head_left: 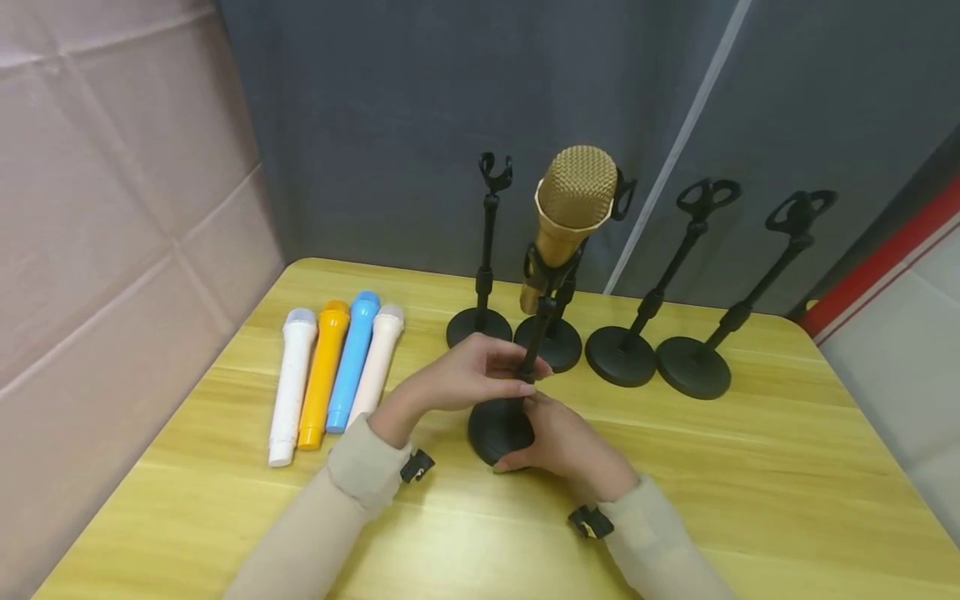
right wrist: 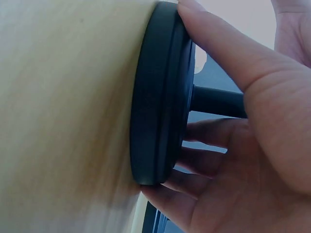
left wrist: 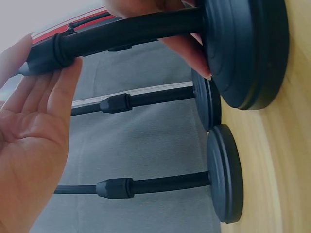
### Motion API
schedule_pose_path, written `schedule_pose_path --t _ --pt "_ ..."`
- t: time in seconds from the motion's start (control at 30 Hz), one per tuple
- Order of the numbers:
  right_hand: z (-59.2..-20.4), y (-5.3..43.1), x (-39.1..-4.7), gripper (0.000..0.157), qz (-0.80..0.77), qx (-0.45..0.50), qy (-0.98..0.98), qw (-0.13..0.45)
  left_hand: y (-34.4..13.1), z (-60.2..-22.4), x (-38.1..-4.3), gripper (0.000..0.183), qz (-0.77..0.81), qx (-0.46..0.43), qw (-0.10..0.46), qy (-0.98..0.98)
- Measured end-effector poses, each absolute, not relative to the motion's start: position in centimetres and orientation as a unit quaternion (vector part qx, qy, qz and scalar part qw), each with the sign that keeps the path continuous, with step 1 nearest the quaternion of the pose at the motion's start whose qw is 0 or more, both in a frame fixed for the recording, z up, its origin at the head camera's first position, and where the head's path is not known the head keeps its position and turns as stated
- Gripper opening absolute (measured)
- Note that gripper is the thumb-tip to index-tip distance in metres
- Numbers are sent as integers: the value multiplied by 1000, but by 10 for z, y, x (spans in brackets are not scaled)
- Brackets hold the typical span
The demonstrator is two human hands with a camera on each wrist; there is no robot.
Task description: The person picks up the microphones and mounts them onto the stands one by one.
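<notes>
A gold microphone (head_left: 576, 190) with a mesh head sits tilted in the clip of a black microphone stand (head_left: 495, 433). My left hand (head_left: 468, 375) holds the stand's pole; in the left wrist view its thumb and fingers are at the collar (left wrist: 46, 53) of the pole. My right hand (head_left: 566, 442) grips the round base (right wrist: 158, 102) from the right, thumb on the near edge and fingers around the other side. The base is close against the wooden table (head_left: 450, 542). In the head view, the hands hide part of the pole and base.
Behind stand several other black stands, including a left one (head_left: 480, 325), one partly hidden by the microphone, and two at right (head_left: 621, 354) (head_left: 693, 367). Left lie white (head_left: 292, 387), orange (head_left: 324, 379), blue (head_left: 352, 362) and pale pink (head_left: 377, 358) microphones. A grey curtain (head_left: 420, 108) hangs behind.
</notes>
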State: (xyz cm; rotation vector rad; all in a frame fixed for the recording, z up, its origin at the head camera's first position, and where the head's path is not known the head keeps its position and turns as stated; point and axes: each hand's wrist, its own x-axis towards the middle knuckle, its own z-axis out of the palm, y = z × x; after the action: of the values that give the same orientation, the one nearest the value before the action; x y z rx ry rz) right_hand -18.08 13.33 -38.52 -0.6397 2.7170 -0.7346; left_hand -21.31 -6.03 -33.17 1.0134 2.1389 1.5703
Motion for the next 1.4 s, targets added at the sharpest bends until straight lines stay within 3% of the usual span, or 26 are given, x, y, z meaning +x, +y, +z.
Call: schedule_pose_path --t 1.4 --pt "-382 136 -178 105 -250 -213 933 146 -56 -333 -214 27 559 296 122 765"
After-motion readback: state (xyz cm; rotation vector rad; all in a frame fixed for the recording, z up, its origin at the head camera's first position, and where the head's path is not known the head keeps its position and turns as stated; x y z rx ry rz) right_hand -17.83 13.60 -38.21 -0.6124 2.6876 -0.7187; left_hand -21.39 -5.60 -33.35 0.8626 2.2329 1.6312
